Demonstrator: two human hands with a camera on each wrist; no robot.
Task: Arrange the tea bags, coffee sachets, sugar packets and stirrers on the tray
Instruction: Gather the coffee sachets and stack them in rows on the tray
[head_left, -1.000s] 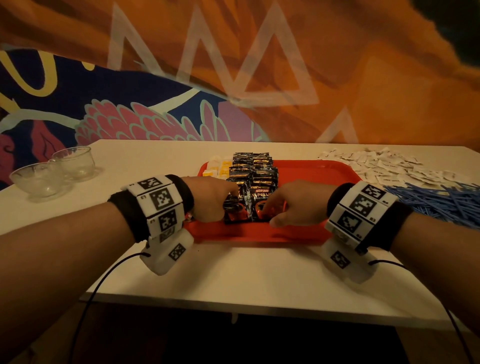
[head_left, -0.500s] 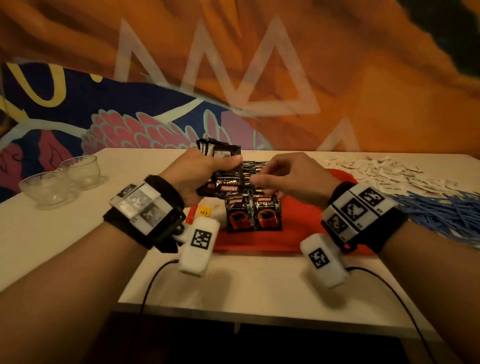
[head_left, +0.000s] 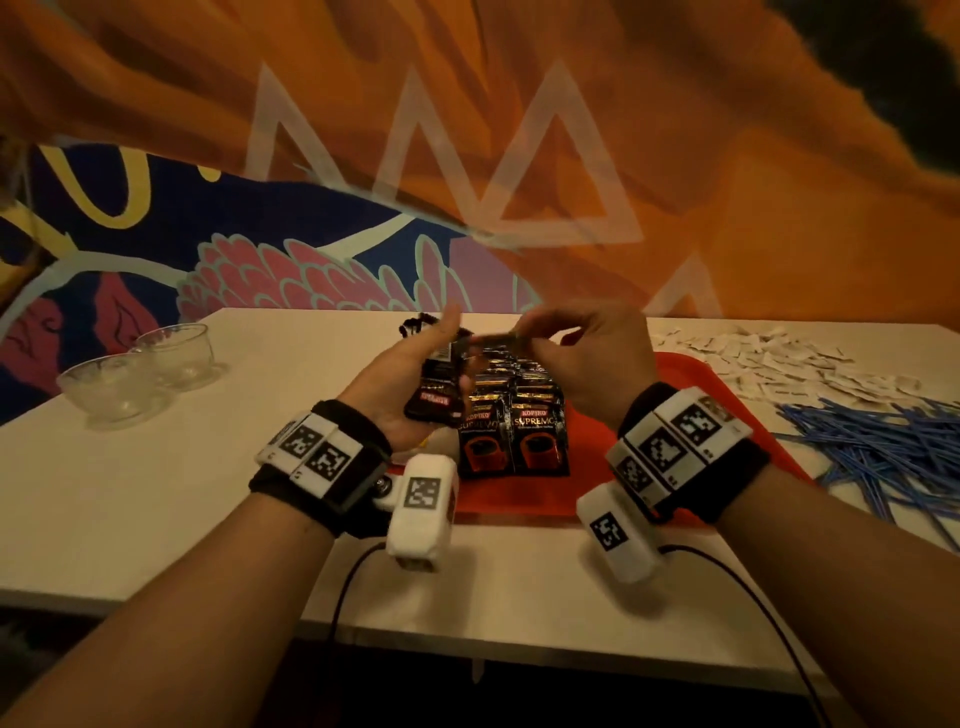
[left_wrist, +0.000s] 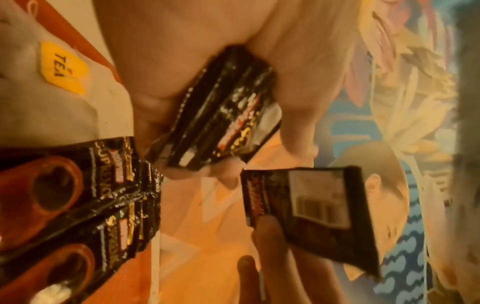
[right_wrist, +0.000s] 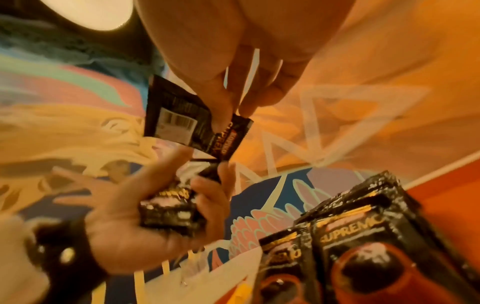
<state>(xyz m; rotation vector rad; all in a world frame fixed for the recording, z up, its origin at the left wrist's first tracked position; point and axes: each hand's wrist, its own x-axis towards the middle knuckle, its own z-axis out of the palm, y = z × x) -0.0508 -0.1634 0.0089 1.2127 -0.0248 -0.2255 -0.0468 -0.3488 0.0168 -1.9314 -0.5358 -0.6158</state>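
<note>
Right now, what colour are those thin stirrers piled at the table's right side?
Blue. The stirrers show best in the head view.

Two hands: left hand (head_left: 415, 384), right hand (head_left: 587, 358); one red tray (head_left: 717, 415) on one white surface (head_left: 156, 493); two clear glass bowls (head_left: 140, 369); coffee sachets: one single sachet (right_wrist: 192, 127) in the right hand, a small bundle (left_wrist: 228, 115) in the left, number unclear; two rows of sachets (head_left: 514, 431) on the tray, total uncountable; one tea bag tag (left_wrist: 63, 65) in view; sugar packets (head_left: 769, 358) and blue stirrers (head_left: 883, 447): one loose heap each, too many to count.
</note>
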